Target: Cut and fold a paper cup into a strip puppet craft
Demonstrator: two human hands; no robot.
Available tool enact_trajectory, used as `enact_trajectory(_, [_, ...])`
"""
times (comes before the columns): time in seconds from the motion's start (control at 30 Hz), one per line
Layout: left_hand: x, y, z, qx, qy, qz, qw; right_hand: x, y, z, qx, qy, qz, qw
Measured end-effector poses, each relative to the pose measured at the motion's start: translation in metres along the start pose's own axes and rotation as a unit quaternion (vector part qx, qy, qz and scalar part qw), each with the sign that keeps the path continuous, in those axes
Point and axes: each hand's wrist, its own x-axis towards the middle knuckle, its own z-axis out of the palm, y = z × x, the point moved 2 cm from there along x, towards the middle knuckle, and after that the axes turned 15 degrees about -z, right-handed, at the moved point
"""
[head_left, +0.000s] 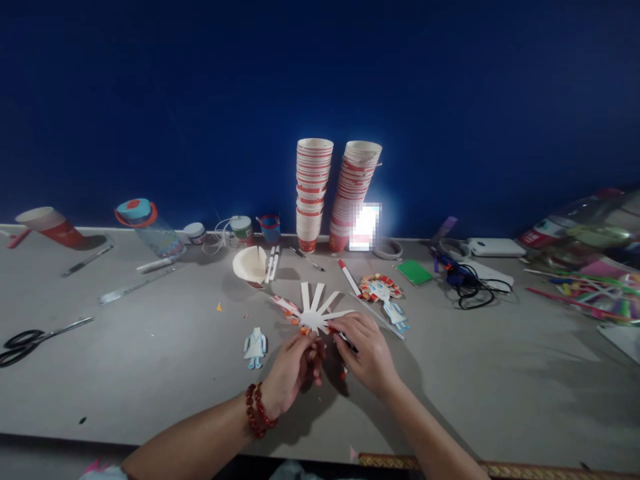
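A white paper cup cut into strips (313,320) spreads out like a flower above the table, some strips straight, and those at its left curled with red and orange showing. My left hand (293,373) is closed at its near edge, the fingertips pinching it. My right hand (367,347) is closed at its right side, around a dark, thin, pen-like stick (349,343) mostly hidden by the fingers. Left of my hands lies a paper doll body (255,347) in a white-and-blue dress. Beyond my right hand lies a paper doll with a curled red rim and drawn face (381,289).
Two tall stacks of paper cups (311,200) stand against the blue wall beside a bright light. A cut cup (250,265), markers (273,264), a green pad (414,271) and black cable (473,287) lie around. Scissors (45,340) and a water bottle (153,230) are left.
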Motion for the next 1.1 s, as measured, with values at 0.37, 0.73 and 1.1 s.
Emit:
enact_trajectory(0.37, [0.004,0.001,-0.001,-0.078,-0.053,-0.019,0.995,-0.002,-0.006,0.009,0.028,0.019,-0.058,0.998])
enact_trajectory(0.73, [-0.001,0.002,0.003,-0.056,-0.016,0.014,0.998,-0.003,-0.009,0.012,0.047,0.008,-0.073,0.996])
enact_trajectory(1.1, [-0.002,0.001,0.003,-0.061,-0.031,0.048,0.996,-0.004,-0.010,0.012,0.047,0.011,-0.065,0.997])
